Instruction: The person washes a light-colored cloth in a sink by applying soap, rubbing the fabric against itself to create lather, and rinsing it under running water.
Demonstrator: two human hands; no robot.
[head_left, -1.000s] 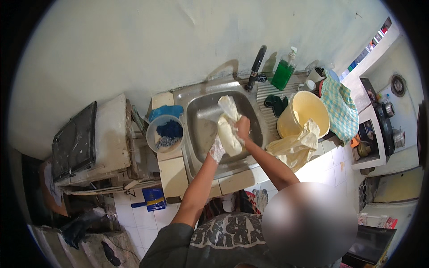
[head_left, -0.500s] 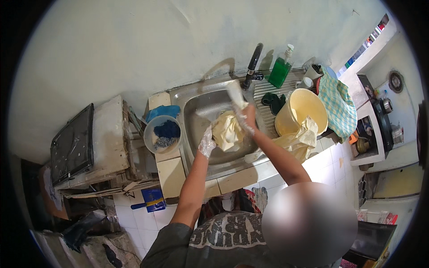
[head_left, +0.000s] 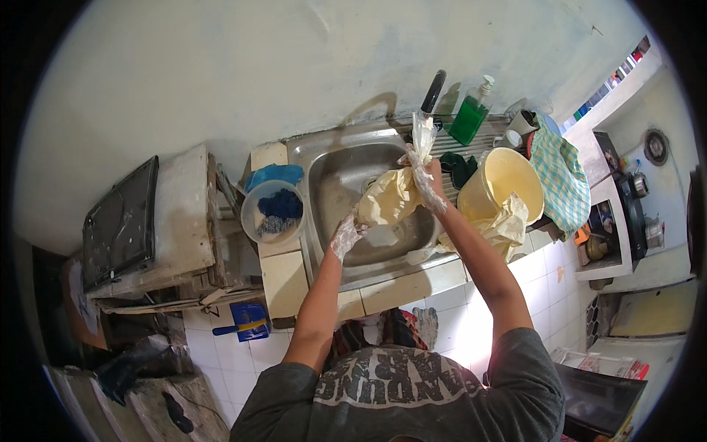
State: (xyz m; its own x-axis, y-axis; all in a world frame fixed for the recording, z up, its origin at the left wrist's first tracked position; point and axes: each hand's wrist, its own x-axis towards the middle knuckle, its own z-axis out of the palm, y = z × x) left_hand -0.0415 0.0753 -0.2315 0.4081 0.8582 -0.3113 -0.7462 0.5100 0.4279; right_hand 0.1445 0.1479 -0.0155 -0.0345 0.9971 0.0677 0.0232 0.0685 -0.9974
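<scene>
- Now we have the bundle (head_left: 388, 197) above the sink (head_left: 331, 180), its pale neck pointing up toward the tap (head_left: 434, 92).
- Our right hand (head_left: 426, 175) has its grip clenched round that neck.
- Our left hand (head_left: 345, 234) touches the bundle's lower left end; we cannot tell whether its grip is closed.
- White film coats both hands.
- Left of the sink, we see a bowl (head_left: 252, 223) on the tiled table (head_left: 284, 280).
- Right of it stands our bucket (head_left: 476, 193), a yellow cloth (head_left: 508, 230) against its side.
</scene>
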